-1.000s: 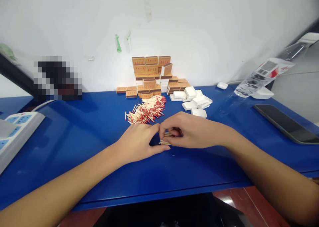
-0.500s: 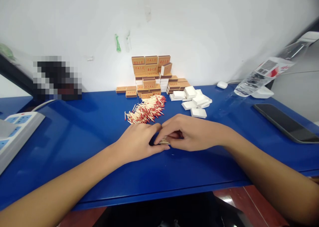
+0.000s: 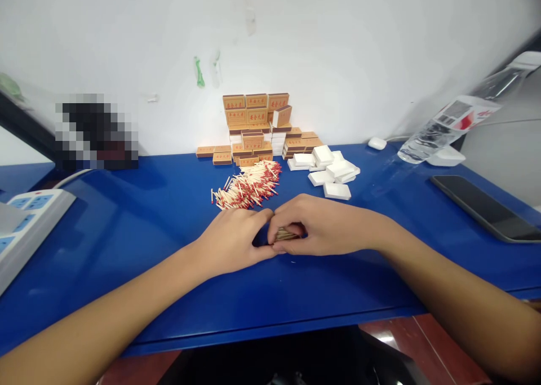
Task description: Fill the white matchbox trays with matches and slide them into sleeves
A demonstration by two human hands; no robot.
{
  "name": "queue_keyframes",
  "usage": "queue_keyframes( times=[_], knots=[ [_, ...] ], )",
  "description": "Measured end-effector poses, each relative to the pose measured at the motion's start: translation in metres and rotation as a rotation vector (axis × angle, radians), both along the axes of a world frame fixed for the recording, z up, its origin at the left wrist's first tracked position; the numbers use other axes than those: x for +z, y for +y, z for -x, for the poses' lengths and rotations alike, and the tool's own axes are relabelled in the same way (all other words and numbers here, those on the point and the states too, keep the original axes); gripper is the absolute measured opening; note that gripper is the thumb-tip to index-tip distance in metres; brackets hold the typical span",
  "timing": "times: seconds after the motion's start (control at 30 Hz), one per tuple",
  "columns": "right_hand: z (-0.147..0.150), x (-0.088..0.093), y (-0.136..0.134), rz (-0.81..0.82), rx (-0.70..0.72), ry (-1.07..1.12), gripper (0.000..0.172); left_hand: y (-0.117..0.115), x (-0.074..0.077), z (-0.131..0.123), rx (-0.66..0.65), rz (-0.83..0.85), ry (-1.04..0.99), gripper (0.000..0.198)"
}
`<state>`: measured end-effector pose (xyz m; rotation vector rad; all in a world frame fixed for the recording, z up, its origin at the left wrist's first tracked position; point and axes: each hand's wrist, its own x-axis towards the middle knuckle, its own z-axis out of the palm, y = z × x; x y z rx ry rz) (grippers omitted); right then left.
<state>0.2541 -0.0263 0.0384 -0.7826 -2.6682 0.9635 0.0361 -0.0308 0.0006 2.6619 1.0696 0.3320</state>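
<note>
Right hand [image 3: 315, 225] curled around slim wooden matchsticks [image 3: 285, 235]; left hand [image 3: 236, 240] arched, thumb-forefinger gap wide; glossy blue tabletop [image 3: 270, 295] beneath.

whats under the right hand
The right hand curls over a small bundle of matchsticks, partly visible inside its grip. It covers the end toward the palm and whatever lies beneath, so neither can be seen.

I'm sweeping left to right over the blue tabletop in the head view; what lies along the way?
Power strip → pile of matches → white boxes → small white object → phone.
</note>
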Motion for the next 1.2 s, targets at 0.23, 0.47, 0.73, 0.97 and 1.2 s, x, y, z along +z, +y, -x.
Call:
queue_keyframes(
  times=[0.23,0.47,0.73,0.97,1.2],
  knots=[
    [-0.001,-0.001,0.001,0.028,-0.002,-0.011,0.017,0.001,0.000,0.001,-0.004,0.025,-0.031,0.035],
    [-0.002,-0.004,0.003,0.056,-0.003,0.008,0.010,0.006,-0.005,0.002,-0.024,0.036,-0.057,0.050],
    [0.001,-0.003,0.000,-0.004,-0.035,-0.073,0.008,0.005,-0.003,0.001,-0.013,0.049,-0.048,0.048],
    [-0.002,0.003,0.000,-0.053,-0.091,-0.091,0.008,0.002,-0.002,0.000,-0.006,-0.006,-0.041,0.045],
    [-0.009,0.009,0.002,-0.076,-0.104,-0.117,0.004,0.001,-0.001,0.000,-0.005,-0.028,-0.033,0.046]
  ],
)
